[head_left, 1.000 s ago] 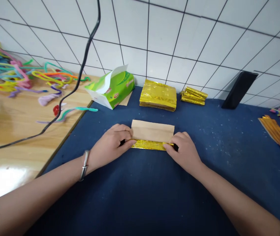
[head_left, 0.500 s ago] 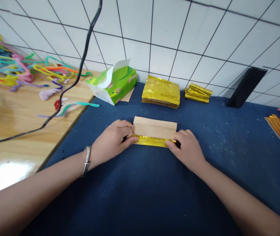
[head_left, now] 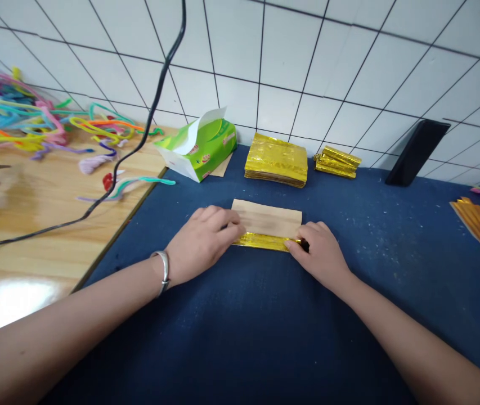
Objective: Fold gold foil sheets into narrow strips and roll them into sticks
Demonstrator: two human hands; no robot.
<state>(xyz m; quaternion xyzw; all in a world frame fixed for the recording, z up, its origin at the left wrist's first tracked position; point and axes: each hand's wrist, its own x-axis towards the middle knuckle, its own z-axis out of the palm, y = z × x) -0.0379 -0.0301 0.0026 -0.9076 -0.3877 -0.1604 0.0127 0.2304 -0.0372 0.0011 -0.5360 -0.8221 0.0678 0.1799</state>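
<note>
A sheet of gold foil paper [head_left: 270, 217] lies on the blue table with its plain tan back facing up. Along its near edge runs a folded band that shows the shiny gold side. My right hand [head_left: 322, 250] grips the right end of this band, thumb on the near side and fingers curled behind. At the left end, my left hand [head_left: 203, 239] is closed with thumb and fingers pressed on the fold, covering the paper's left corner. A silver bangle [head_left: 164, 272] circles my left wrist.
Against the tiled wall stand a green tissue pack [head_left: 212, 146], a stack of gold paper [head_left: 276, 160], folded gold strips [head_left: 337, 162] and a black phone-like slab [head_left: 417, 152]. Pleated gold paper [head_left: 479, 226] lies right. A black cable [head_left: 155, 101] crosses the left, before tangled pipe cleaners [head_left: 24, 121].
My left hand has slid a little to the right along the fold, its fingers now further over the paper. My right hand keeps its grip. The view has shifted slightly.
</note>
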